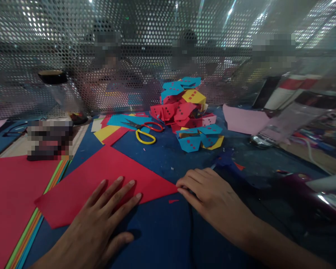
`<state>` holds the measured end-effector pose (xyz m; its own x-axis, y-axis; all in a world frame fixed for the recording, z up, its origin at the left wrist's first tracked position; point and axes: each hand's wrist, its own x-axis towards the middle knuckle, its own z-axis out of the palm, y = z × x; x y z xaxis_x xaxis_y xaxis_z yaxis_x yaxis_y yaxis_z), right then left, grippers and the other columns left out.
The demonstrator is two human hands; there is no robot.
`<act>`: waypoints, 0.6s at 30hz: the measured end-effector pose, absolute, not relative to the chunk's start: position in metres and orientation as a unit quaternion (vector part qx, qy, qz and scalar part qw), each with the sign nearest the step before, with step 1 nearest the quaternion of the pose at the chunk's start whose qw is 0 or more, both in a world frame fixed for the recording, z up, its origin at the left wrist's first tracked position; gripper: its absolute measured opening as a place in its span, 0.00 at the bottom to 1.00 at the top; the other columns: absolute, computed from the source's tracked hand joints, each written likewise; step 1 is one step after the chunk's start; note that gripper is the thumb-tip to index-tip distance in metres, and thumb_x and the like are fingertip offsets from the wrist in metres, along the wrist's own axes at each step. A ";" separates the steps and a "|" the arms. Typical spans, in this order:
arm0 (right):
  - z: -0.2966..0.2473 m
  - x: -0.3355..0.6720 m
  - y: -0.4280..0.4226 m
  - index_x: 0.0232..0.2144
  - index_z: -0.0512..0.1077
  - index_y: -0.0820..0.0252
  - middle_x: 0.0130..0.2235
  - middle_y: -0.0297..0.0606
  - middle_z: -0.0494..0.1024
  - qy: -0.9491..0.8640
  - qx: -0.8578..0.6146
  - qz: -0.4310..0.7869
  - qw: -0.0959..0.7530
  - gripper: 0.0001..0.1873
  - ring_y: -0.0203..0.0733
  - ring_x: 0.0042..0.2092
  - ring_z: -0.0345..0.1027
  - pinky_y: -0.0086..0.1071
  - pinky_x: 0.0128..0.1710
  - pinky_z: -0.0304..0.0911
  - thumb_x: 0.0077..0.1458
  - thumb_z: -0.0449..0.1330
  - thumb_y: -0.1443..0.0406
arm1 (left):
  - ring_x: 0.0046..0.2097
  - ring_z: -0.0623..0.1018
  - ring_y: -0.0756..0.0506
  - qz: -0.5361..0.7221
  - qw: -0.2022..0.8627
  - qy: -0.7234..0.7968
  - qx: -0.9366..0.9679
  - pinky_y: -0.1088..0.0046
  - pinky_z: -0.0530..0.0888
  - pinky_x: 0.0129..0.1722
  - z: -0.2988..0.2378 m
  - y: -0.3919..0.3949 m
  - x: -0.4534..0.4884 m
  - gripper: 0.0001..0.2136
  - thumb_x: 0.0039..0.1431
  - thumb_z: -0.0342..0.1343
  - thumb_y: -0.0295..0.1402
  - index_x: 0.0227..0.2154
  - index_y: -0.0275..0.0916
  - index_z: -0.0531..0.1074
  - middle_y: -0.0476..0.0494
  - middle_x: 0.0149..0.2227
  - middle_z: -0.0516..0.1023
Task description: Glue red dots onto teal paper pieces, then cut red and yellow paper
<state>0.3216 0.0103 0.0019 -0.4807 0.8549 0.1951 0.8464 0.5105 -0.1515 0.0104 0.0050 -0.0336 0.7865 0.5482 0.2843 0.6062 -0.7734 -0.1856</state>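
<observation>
A red sheet of paper [81,183], folded along a slanting crease, lies on the blue tabletop [162,239]. My left hand [100,216] rests on its near edge, fingers spread and flat. At the paper's right-hand point, my right hand [204,190] pinches the corner between thumb and forefinger. A small red scrap [173,201] lies just below that edge. Beyond the paper, scissors [145,130] with one red and one yellow handle lie with blades apart on blue, yellow and red paper pieces [112,132].
Folded paper shapes [182,108] with dots are heaped at the back, near a perforated metal screen [145,48]. A stack of coloured paper [14,198] lies left, a jar [67,97] behind it. Right are a purple glue gun [226,164], pink paper [245,119] and a clear bottle [285,116].
</observation>
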 end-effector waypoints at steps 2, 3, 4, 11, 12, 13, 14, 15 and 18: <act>0.001 0.322 0.010 0.35 0.73 0.57 0.35 0.34 0.76 -0.861 -0.492 0.012 0.127 0.07 0.43 0.38 0.69 0.38 0.41 0.53 0.65 0.56 0.70 | 0.70 0.57 0.41 -0.114 0.129 -0.305 -0.937 0.59 0.44 0.71 -0.033 0.005 0.011 0.33 0.65 0.51 0.53 0.68 0.45 0.57 0.49 0.69 0.63; 0.001 0.321 0.010 0.35 0.73 0.57 0.35 0.34 0.76 -0.862 -0.491 0.011 0.128 0.07 0.42 0.38 0.69 0.38 0.40 0.53 0.65 0.57 0.70 | 0.70 0.57 0.41 -0.116 0.127 -0.304 -0.937 0.59 0.45 0.71 -0.033 0.005 0.011 0.33 0.65 0.51 0.53 0.68 0.45 0.57 0.48 0.68 0.63; 0.001 0.321 0.010 0.35 0.73 0.57 0.35 0.34 0.76 -0.862 -0.489 0.011 0.130 0.07 0.42 0.38 0.69 0.38 0.40 0.53 0.65 0.57 0.70 | 0.70 0.57 0.41 -0.116 0.125 -0.302 -0.938 0.59 0.45 0.71 -0.033 0.005 0.012 0.33 0.65 0.51 0.53 0.68 0.44 0.57 0.47 0.69 0.63; 0.001 0.321 0.010 0.34 0.72 0.57 0.34 0.34 0.76 -0.864 -0.483 0.000 0.144 0.09 0.41 0.37 0.69 0.37 0.40 0.52 0.66 0.54 0.70 | 0.70 0.57 0.41 -0.103 0.118 -0.296 -0.942 0.58 0.46 0.71 -0.033 0.001 0.015 0.34 0.66 0.50 0.52 0.68 0.39 0.55 0.46 0.69 0.62; 0.001 0.321 0.010 0.34 0.72 0.57 0.34 0.34 0.76 -0.864 -0.481 -0.001 0.145 0.10 0.41 0.37 0.69 0.37 0.40 0.52 0.67 0.54 0.70 | 0.70 0.57 0.42 -0.104 0.122 -0.292 -0.943 0.59 0.45 0.71 -0.034 0.001 0.015 0.34 0.66 0.50 0.52 0.68 0.39 0.55 0.46 0.69 0.62; 0.001 0.321 0.010 0.34 0.72 0.57 0.34 0.34 0.76 -0.864 -0.482 -0.002 0.145 0.10 0.41 0.37 0.69 0.37 0.40 0.52 0.67 0.54 0.70 | 0.70 0.57 0.42 -0.104 0.126 -0.289 -0.943 0.59 0.43 0.71 -0.034 0.001 0.015 0.34 0.66 0.50 0.53 0.68 0.38 0.56 0.46 0.69 0.63; 0.001 0.321 0.010 0.34 0.73 0.57 0.34 0.34 0.76 -0.864 -0.482 -0.003 0.145 0.10 0.41 0.37 0.69 0.37 0.40 0.52 0.67 0.53 0.69 | 0.70 0.57 0.42 -0.103 0.130 -0.287 -0.943 0.59 0.42 0.71 -0.034 0.002 0.015 0.34 0.66 0.50 0.53 0.68 0.38 0.56 0.46 0.68 0.63; 0.001 0.321 0.010 0.34 0.73 0.57 0.34 0.34 0.76 -0.864 -0.483 -0.002 0.143 0.10 0.41 0.37 0.68 0.37 0.40 0.52 0.67 0.53 0.69 | 0.70 0.57 0.42 -0.104 0.133 -0.284 -0.944 0.60 0.42 0.71 -0.033 0.002 0.015 0.35 0.66 0.49 0.54 0.68 0.38 0.56 0.46 0.68 0.63; 0.000 0.321 0.009 0.34 0.73 0.57 0.35 0.34 0.76 -0.863 -0.486 0.004 0.138 0.09 0.42 0.37 0.68 0.37 0.40 0.52 0.66 0.54 0.69 | 0.70 0.58 0.40 -0.105 0.137 -0.280 -0.944 0.59 0.48 0.70 -0.032 0.002 0.016 0.36 0.64 0.48 0.57 0.68 0.38 0.57 0.44 0.68 0.64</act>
